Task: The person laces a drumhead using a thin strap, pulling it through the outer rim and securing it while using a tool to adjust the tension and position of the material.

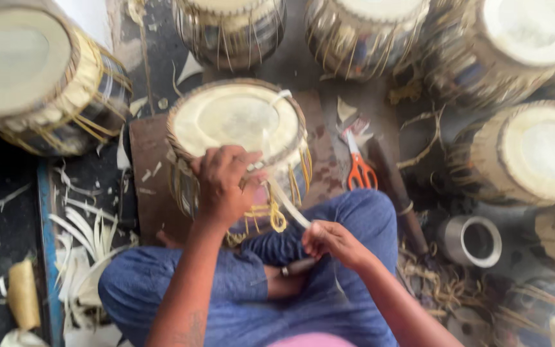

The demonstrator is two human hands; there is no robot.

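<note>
Rawhide strap [288, 207]: a pale strip running from the drum's near rim at about 11 o'clock down to 5 o'clock, where the right hand takes its end; that slant is its long axis.
Drum [236, 122]: stands upright between the person's knees on a brown board [146, 173], its pale skin facing up, yellowish lacing hanging down its side.
Left hand [223, 183]: clenched over the drum's near rim at 6 o'clock, touching both the rim and the top of the strap; it is the nearer hand to the drum.
Right hand [332, 241]: pinched shut on the strap's lower end, lying toward 4 o'clock from the drum, over the blue-clad thigh.
Surface: dark floor strewn with pale hide trimmings, thickest at 8 o'clock.
Room: orange-handled scissors [360, 170] at 3 o'clock just beside the board, a metal ring [473, 241] farther out, and more laced drums crowding from 10 through 4 o'clock.
</note>
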